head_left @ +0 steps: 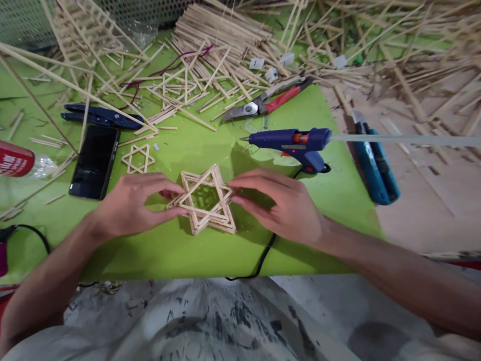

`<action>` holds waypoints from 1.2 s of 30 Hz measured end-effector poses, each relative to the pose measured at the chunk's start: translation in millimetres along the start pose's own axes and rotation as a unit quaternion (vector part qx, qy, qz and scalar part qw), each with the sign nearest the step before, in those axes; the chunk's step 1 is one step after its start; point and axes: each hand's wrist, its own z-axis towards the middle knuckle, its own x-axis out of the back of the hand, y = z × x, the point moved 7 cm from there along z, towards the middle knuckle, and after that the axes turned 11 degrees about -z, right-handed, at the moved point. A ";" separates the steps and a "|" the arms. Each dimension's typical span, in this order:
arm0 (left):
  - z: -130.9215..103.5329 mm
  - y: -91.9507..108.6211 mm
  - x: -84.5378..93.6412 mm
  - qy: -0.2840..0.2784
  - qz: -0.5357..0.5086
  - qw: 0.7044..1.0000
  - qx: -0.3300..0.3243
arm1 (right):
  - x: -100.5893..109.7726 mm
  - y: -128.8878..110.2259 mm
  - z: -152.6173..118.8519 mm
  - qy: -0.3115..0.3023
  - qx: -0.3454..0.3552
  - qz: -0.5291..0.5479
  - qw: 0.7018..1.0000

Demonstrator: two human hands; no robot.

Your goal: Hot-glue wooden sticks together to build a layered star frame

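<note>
Head view: L hand (141, 203) & R hand (278, 205) each pinch, thumb vs. fingers, opp. points of a pale, six-pointed, layered wooden-stick star (205, 212), nr. the mid. of the lime-green counter's (210, 255) front edge; can't tell if it's touching the surface. Step in hand looks like steadying or aligning the stacked layers. Next move prob. calls for light, equal pressure from both sides so layers don't skew. Dark-blue plastic glue gun (289, 140) w/ clear stick lies just beyond R hand, nozzle toward the left edge.
</note>
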 end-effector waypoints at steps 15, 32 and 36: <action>1.7 -1.5 5.2 0.025 -0.022 0.999 0.023 | -1.6 0.7 4.4 0.000 -0.005 0.021 1.000; 1.1 -3.2 3.8 0.017 -0.036 0.998 0.042 | -1.8 2.2 3.1 -0.003 -0.017 0.022 1.000; 1.6 -4.4 3.8 0.013 -0.036 0.998 0.055 | -2.5 3.2 3.1 -0.013 -0.029 0.022 0.999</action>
